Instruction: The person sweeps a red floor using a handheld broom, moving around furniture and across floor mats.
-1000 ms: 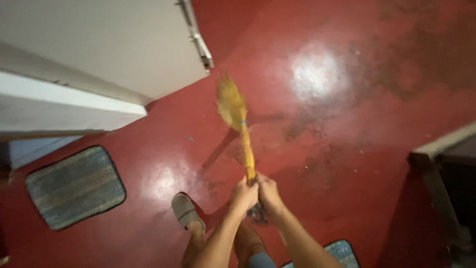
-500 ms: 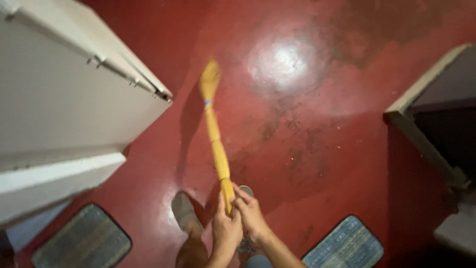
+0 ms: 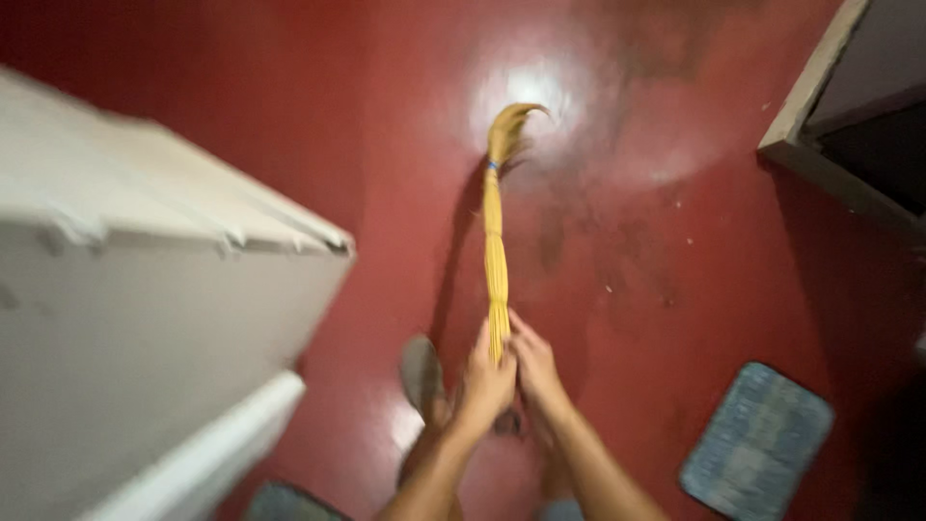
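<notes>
A yellow stick broom (image 3: 496, 232) reaches forward over the red floor, its curled tip by a bright glare spot. My left hand (image 3: 484, 382) and my right hand (image 3: 533, 367) are side by side, both wrapped around the broom's near end. Below my hands a grey slipper (image 3: 422, 374) shows on my foot.
A large white cabinet or door (image 3: 145, 318) fills the left side. A blue woven mat (image 3: 758, 441) lies at the lower right, and another mat's edge (image 3: 280, 504) shows at the bottom. A pale-framed dark opening (image 3: 849, 116) sits at the upper right. Dust specks dot the floor.
The broom has swung from the left to point straight ahead, its tip now bent against the floor. The view has turned, so the white cabinet looms larger at the left.
</notes>
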